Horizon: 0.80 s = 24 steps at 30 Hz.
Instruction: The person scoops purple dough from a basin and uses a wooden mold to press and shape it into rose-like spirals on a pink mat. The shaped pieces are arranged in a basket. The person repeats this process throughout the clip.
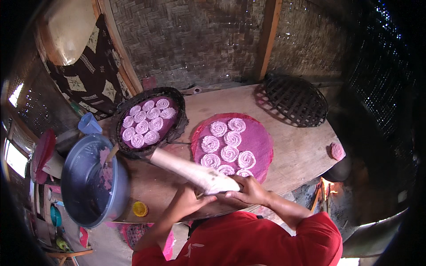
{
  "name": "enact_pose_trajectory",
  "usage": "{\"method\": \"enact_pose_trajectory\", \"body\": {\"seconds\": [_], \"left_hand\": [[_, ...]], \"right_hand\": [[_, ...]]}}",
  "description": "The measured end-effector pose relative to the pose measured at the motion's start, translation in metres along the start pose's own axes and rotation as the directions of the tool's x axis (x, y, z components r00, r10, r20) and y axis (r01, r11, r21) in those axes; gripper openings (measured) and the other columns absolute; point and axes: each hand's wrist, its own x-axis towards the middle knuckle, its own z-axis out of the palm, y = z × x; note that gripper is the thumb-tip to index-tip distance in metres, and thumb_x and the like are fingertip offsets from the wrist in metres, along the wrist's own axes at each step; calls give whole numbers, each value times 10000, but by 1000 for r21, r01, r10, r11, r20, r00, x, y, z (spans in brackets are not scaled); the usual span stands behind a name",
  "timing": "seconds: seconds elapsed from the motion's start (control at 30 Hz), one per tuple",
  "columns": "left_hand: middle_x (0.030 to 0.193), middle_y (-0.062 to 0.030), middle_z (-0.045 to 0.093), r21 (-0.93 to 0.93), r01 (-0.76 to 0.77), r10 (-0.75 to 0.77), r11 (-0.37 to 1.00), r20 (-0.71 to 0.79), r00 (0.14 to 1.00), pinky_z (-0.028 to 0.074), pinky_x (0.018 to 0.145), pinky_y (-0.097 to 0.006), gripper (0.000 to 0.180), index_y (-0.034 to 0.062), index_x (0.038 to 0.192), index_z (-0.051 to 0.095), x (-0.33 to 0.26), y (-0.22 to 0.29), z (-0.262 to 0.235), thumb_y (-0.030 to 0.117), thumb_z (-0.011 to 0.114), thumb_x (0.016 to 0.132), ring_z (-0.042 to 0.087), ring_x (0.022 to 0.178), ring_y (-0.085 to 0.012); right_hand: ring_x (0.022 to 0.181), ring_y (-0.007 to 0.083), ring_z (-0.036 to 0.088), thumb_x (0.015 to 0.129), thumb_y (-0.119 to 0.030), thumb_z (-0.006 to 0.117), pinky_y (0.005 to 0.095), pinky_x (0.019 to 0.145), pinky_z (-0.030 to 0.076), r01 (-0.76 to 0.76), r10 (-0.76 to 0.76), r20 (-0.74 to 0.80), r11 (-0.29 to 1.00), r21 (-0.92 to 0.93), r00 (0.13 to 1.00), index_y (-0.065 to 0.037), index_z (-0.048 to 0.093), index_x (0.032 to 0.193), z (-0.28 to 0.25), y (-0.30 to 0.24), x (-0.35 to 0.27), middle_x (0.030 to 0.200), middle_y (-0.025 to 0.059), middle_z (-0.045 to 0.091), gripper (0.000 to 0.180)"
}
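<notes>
Held slantwise across the front of the table is a long, pale, wooden-looking rod [188, 170], wider at its near right end. My left hand [188, 201] closes on the underside of this thick end, its fingers partly hidden. Around the tip of the same end my right hand [249, 190] is wrapped, thumb pointing left. Just beyond my hands lies a round purple cloth mat [262, 148] with several pale pink swirled dough rosettes [229, 154] on it. The rosettes nearest me are partly covered by my right hand and the rod.
A dark round basket [179, 113] with more rosettes stands at the back left. Left of the table edge, a blue-grey tub [73, 186] contains pink dough. An openwork basket [297, 101] sits far right, a pink lump [337, 151] near the right corner. Fire [327, 186] burns below right.
</notes>
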Motion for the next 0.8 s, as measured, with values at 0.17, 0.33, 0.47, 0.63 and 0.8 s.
{"method": "enact_pose_trajectory", "body": {"seconds": [0.17,0.33,0.47,0.63,0.8], "left_hand": [[1139,-115,651,297,-222,238,929,-18,971,474,920,-403,305,81,1209,619,-56,-35,-3,199,565,934,609,1054,-261],[992,-77,603,224,-133,173,965,-170,970,460,804,-359,215,72,1108,604,-74,4,-40,173,589,919,576,912,-210],[860,-46,550,-39,-51,51,998,-10,999,447,693,-320,130,66,1007,591,-98,39,-129,154,605,912,542,778,-168],[694,-7,485,-339,384,-321,859,229,919,430,553,-273,91,59,879,575,-129,70,-232,130,625,904,499,610,-115],[665,-63,600,210,341,-327,916,-97,940,478,554,-351,131,68,803,599,-147,62,-283,177,664,836,604,590,-213]], "right_hand": [[581,345,642,930,-452,600,414,557,501,249,-247,266,968,30,932,-41,677,1112,5,-9,55,673,202,628,457],[848,411,648,1032,-339,370,423,790,513,289,-357,353,929,233,865,-6,691,1012,50,-33,157,910,235,671,462],[1220,357,506,1008,-518,352,456,1030,381,549,-691,368,720,423,622,-11,329,1456,69,-125,218,1421,216,437,677],[777,294,623,931,-281,621,412,653,482,798,-931,320,326,507,176,-101,283,1429,102,-256,244,1020,162,589,628],[771,235,600,990,-235,539,366,675,485,833,-900,5,406,375,437,-91,384,1259,132,-302,292,909,135,539,343]]}}
